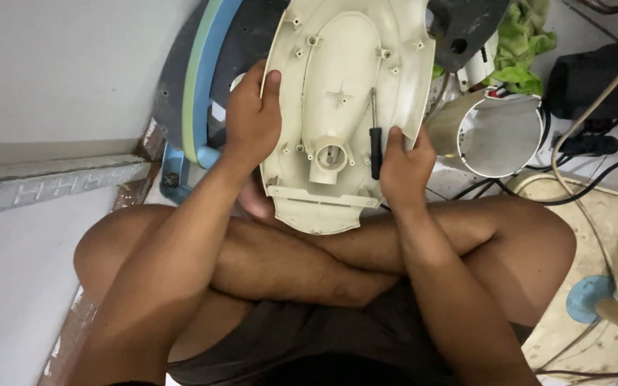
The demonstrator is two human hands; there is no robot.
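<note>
Crossed legs point(309, 264) support a cream plastic cover point(345, 107), inner side up. Left hand point(252, 121) clamps its edge; right hand point(405, 168) pinches cover and screwdriver point(375, 139) together. Risk: the screwdriver slips off, or the cover tips.

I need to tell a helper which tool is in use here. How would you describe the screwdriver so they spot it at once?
Find the big cream plastic housing held over the crossed legs. At its right edge, the right hand pins a screwdriver against its inner face. It is the only slim dark thing there: black handle, thin metal shaft pointing up.
</note>
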